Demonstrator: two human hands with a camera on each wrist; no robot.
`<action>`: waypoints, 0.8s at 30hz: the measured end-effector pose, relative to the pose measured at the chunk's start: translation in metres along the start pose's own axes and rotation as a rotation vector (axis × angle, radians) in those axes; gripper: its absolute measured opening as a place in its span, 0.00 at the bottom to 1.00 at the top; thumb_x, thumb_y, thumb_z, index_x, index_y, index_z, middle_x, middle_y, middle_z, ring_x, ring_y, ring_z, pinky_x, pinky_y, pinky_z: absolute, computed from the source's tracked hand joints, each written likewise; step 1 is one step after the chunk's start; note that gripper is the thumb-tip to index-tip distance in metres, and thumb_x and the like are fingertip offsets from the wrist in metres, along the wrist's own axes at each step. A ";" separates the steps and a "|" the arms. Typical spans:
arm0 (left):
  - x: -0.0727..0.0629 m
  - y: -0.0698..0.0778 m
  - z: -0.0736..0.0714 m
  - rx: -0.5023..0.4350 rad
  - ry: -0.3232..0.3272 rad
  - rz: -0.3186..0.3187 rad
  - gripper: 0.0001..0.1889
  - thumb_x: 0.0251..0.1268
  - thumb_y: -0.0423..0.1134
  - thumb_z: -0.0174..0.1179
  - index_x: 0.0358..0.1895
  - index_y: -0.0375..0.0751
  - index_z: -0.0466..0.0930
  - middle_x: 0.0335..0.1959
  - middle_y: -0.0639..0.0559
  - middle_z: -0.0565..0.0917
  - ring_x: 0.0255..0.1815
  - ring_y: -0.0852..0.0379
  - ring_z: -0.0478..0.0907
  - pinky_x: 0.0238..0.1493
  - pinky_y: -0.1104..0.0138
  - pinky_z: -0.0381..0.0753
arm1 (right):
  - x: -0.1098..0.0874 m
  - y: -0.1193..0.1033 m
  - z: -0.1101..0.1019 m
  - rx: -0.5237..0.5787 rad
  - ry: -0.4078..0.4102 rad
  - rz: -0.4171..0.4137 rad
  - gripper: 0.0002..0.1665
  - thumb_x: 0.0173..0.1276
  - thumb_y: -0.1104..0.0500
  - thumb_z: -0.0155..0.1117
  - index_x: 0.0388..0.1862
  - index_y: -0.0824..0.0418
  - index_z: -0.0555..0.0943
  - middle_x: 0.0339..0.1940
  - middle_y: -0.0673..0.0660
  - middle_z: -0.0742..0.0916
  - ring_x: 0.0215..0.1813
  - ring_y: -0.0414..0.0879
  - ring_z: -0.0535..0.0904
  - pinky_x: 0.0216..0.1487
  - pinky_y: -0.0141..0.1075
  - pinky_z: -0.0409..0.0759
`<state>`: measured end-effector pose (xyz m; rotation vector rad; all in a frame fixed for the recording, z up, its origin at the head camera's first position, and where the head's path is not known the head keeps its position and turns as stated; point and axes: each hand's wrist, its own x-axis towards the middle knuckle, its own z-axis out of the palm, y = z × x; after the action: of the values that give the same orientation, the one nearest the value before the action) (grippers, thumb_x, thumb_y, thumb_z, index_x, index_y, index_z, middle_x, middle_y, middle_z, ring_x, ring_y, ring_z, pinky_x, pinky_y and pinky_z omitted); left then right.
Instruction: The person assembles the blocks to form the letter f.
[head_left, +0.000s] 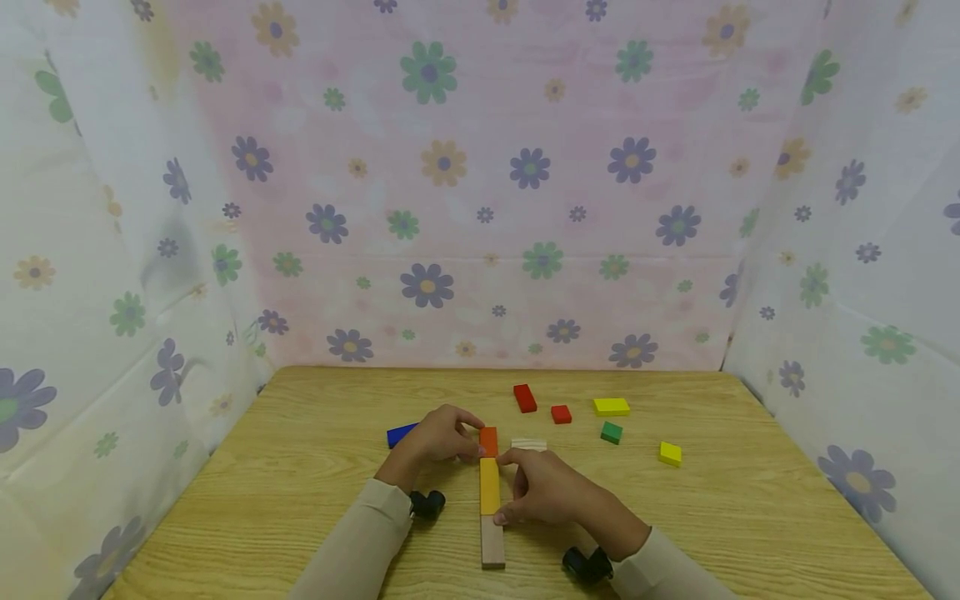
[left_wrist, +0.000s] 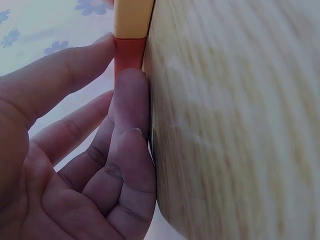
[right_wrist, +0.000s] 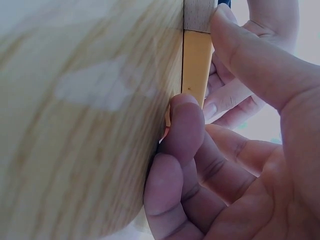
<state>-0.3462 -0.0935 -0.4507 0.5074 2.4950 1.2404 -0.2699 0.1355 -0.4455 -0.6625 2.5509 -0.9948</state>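
Three blocks lie end to end in a row running away from me: a plain wood block nearest, a yellow-orange block in the middle, a red-orange block at the far end. My left hand holds the red-orange block from the left, thumb and fingers at its near and far ends. From the right, my right hand holds the yellow-orange block, its thumb by the joint with the wood block and its curled fingers near the far end. In the right wrist view, fingertips cover part of the yellow-orange block.
A blue block lies partly behind my left hand. Pale wood pieces lie beyond my right hand. Farther right are red blocks, a green block and yellow blocks. Flowered cloth encloses the table.
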 end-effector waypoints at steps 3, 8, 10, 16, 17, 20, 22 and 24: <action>0.000 0.000 0.000 -0.003 -0.002 -0.004 0.24 0.64 0.38 0.74 0.62 0.38 0.83 0.31 0.51 0.90 0.31 0.54 0.87 0.34 0.63 0.84 | 0.000 0.000 0.000 0.002 0.000 -0.001 0.49 0.56 0.46 0.84 0.72 0.61 0.73 0.28 0.48 0.84 0.29 0.43 0.79 0.29 0.35 0.76; 0.000 -0.002 0.001 -0.010 -0.001 -0.020 0.24 0.62 0.38 0.75 0.62 0.40 0.84 0.32 0.52 0.90 0.31 0.53 0.86 0.34 0.63 0.83 | 0.000 0.001 0.000 0.004 -0.004 -0.005 0.49 0.56 0.46 0.84 0.72 0.61 0.73 0.27 0.48 0.84 0.29 0.43 0.79 0.29 0.35 0.76; 0.000 -0.002 0.000 -0.010 -0.001 -0.021 0.24 0.62 0.39 0.75 0.62 0.41 0.84 0.32 0.52 0.90 0.31 0.53 0.85 0.34 0.63 0.84 | 0.000 0.001 0.001 0.007 -0.004 -0.006 0.48 0.56 0.46 0.84 0.71 0.61 0.73 0.27 0.48 0.84 0.29 0.43 0.79 0.29 0.35 0.76; -0.001 -0.001 0.000 -0.005 0.001 -0.030 0.24 0.62 0.39 0.75 0.62 0.42 0.84 0.33 0.53 0.89 0.32 0.53 0.85 0.35 0.62 0.84 | 0.000 0.001 0.001 0.006 -0.004 -0.008 0.48 0.56 0.46 0.84 0.71 0.60 0.74 0.27 0.48 0.84 0.29 0.43 0.79 0.29 0.35 0.76; -0.002 0.000 0.000 -0.005 0.003 -0.031 0.24 0.62 0.39 0.75 0.62 0.42 0.84 0.33 0.53 0.89 0.31 0.53 0.85 0.34 0.62 0.84 | 0.000 0.001 0.001 0.007 -0.004 -0.007 0.48 0.56 0.46 0.84 0.71 0.60 0.74 0.27 0.48 0.84 0.29 0.43 0.79 0.29 0.35 0.76; -0.003 0.002 0.000 -0.003 0.006 -0.035 0.24 0.61 0.39 0.75 0.61 0.42 0.84 0.34 0.52 0.88 0.31 0.53 0.84 0.33 0.63 0.83 | 0.000 0.001 0.000 0.010 -0.005 -0.005 0.48 0.56 0.46 0.84 0.71 0.60 0.73 0.27 0.49 0.84 0.29 0.44 0.79 0.28 0.35 0.76; -0.003 0.003 0.000 0.000 0.008 -0.037 0.24 0.61 0.38 0.75 0.61 0.42 0.84 0.34 0.51 0.88 0.31 0.53 0.84 0.33 0.63 0.83 | 0.000 0.001 0.000 0.013 -0.005 -0.005 0.48 0.56 0.47 0.84 0.71 0.60 0.73 0.27 0.49 0.84 0.29 0.44 0.79 0.28 0.35 0.76; -0.003 0.004 0.000 0.003 0.008 -0.036 0.24 0.61 0.38 0.75 0.61 0.42 0.84 0.34 0.51 0.88 0.31 0.53 0.84 0.33 0.63 0.83 | 0.001 0.002 0.000 0.010 -0.004 -0.005 0.48 0.56 0.46 0.84 0.71 0.60 0.73 0.27 0.49 0.84 0.29 0.44 0.80 0.29 0.36 0.77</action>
<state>-0.3429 -0.0931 -0.4470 0.4573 2.5019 1.2286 -0.2710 0.1365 -0.4466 -0.6684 2.5402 -1.0062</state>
